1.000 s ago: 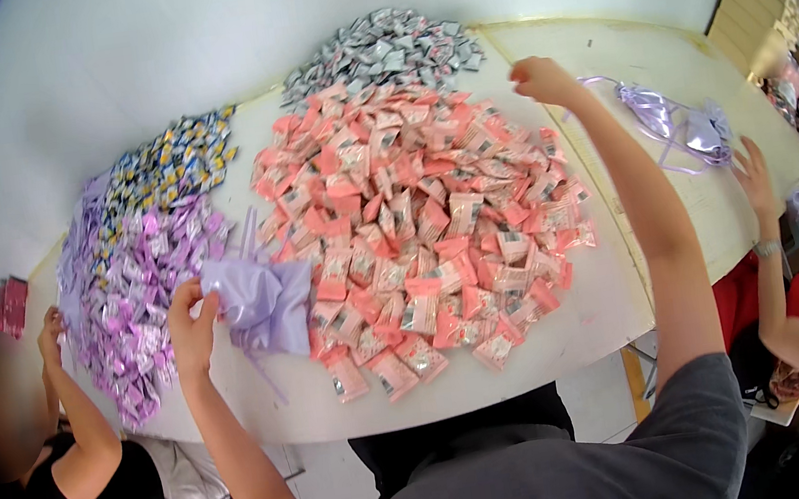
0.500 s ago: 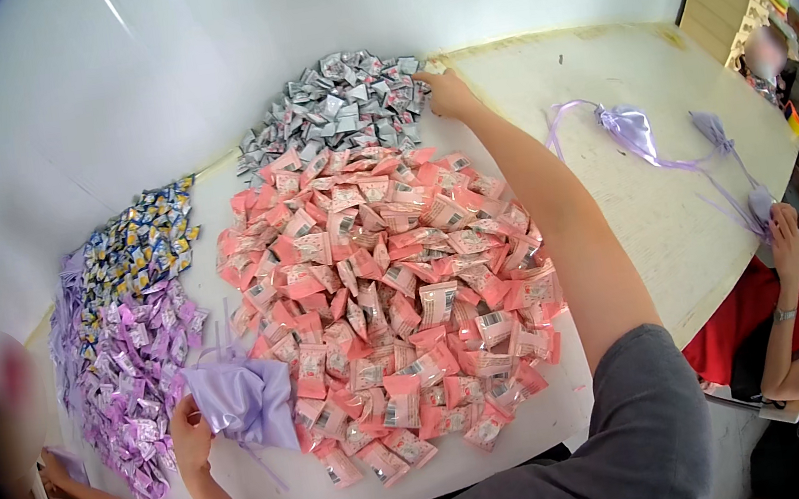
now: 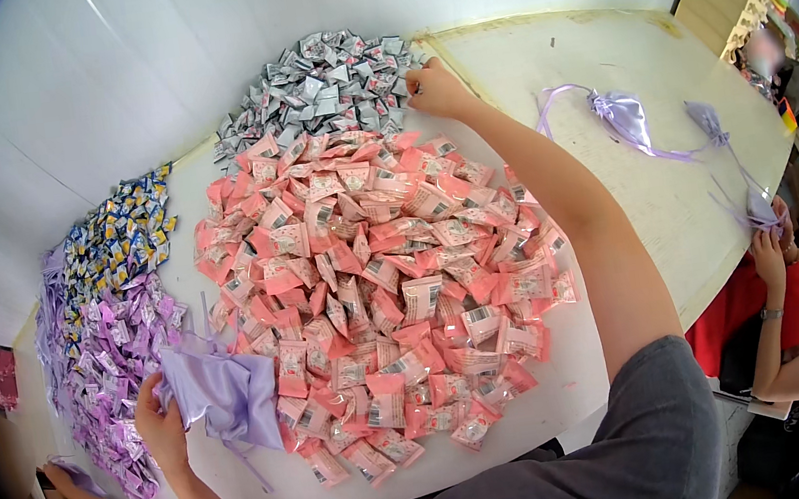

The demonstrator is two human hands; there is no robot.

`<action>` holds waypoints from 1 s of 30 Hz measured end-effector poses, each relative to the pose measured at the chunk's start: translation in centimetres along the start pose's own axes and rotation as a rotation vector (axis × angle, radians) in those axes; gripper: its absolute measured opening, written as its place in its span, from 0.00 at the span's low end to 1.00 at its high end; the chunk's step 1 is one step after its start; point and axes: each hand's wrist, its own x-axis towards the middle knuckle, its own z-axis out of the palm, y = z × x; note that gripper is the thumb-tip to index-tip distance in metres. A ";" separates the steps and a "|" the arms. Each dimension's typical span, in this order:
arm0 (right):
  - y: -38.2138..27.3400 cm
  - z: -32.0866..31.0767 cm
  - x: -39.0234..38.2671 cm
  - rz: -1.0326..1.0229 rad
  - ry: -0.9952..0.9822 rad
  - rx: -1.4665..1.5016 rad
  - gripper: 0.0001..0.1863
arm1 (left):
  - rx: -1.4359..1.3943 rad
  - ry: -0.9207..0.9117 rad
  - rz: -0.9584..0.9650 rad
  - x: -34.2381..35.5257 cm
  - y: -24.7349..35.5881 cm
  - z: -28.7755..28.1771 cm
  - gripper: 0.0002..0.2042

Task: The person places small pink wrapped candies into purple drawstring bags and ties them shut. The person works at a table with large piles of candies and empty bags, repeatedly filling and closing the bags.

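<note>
1. Left hand (image 3: 159, 428): narrow grip pinching the lilac pouch (image 3: 226, 388), at the pink packets' (image 3: 370, 253) left edge.
2. Right hand (image 3: 444, 90): apart from the grey packets (image 3: 317, 84) a second ago, now at their edge, within reach; cannot tell whether its grip holds any.

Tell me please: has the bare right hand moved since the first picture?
Yes, the bare right hand moved left, across the yellowish tabletop seam, toward the heaped silver packets.

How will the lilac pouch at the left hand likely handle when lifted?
The lilac pouch will probably flop, given its soft creases beside the left hand. Its satin-like sheen suggests it may be slippery. Its loose ribbons could trail or snag.
</note>
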 end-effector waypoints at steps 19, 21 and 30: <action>-2.5 -7.0 -6.1 0.170 -0.261 0.153 0.17 | 0.448 0.154 0.554 -9.3 8.6 -2.4 0.30; -3.9 -8.2 -6.7 0.148 -0.055 0.184 0.14 | 0.376 0.034 0.527 -10.4 7.7 -2.4 0.33; -36.6 -12.5 -17.6 -0.297 -0.623 1.559 0.15 | 0.136 0.142 0.404 -12.1 7.8 -3.4 0.23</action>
